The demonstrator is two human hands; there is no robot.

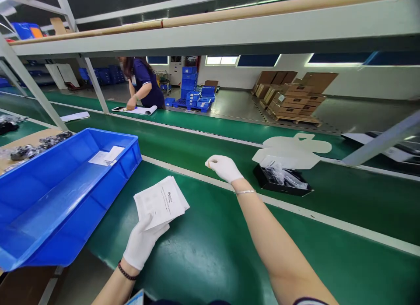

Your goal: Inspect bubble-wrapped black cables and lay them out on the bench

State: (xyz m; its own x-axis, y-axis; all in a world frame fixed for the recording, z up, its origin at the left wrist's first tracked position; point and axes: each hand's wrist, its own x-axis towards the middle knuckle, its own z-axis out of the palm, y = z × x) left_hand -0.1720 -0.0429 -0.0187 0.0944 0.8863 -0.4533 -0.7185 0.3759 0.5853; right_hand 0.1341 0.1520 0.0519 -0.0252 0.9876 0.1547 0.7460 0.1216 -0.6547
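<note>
My left hand (141, 242), in a white glove, is closed on a small stack of white printed leaflets (161, 201) held above the green belt (213, 248). My right hand (223, 167), also gloved, reaches forward over the belt with its fingers curled; nothing shows in them. An open black box (281, 180) with a plastic-bagged item inside lies on the belt to the right of that hand, its white lid flaps (295, 151) spread behind it.
A large blue bin (59, 195) with a few white sheets stands tilted at the left. Bagged dark parts (36, 148) lie behind it. Across the conveyor, a person in dark blue (142, 82) leans over papers. Blue crates (193, 95) and stacked cartons (292, 99) fill the far floor.
</note>
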